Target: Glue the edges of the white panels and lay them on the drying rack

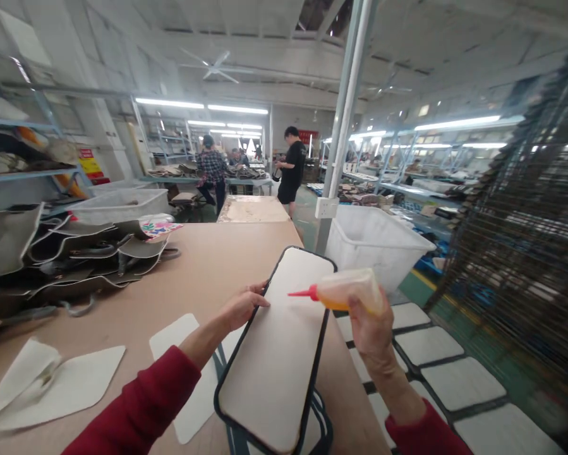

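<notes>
Steadying the bare panel (274,354) with flat, released left hand (240,308) fingers, the right hand (369,325) clenches a glue bottle (347,289), nozzle hovering, no glue visibly laid yet.

A head-worn camera looked forward and down across a worktable (208,265), close over its near end.

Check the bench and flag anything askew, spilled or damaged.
No spill or damage shows. The pale panel under the left hand lies skewed, overhanging the table edge. The right hand holds the glue bottle sideways above it.
</notes>
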`<state>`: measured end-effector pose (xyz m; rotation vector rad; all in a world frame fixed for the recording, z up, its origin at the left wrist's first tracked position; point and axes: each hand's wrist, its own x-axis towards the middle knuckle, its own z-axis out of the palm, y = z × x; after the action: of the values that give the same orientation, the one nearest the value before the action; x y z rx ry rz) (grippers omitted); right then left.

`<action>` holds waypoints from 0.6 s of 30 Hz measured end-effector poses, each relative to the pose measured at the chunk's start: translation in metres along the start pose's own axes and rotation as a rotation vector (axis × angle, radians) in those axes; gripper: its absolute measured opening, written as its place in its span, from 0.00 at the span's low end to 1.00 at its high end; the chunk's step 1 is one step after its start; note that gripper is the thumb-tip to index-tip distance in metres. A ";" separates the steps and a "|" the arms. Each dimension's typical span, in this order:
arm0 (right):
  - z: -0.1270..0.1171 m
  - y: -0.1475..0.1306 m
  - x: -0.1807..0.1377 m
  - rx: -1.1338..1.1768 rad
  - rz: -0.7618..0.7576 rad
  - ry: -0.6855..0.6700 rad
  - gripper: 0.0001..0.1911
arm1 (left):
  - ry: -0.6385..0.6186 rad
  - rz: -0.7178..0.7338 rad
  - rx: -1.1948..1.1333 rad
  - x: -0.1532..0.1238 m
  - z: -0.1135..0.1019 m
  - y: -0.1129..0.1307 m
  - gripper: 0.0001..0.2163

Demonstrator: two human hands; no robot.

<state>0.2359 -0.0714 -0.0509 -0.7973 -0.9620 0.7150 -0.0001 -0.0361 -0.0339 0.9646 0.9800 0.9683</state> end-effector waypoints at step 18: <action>-0.261 -0.093 -0.107 0.353 -0.114 1.121 0.13 | -0.210 -0.217 0.187 0.108 0.134 -0.080 0.21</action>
<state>0.4446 -0.2753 -0.1083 -0.6692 0.1356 0.2286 0.1699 0.0180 -0.0980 1.0672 0.9858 0.5896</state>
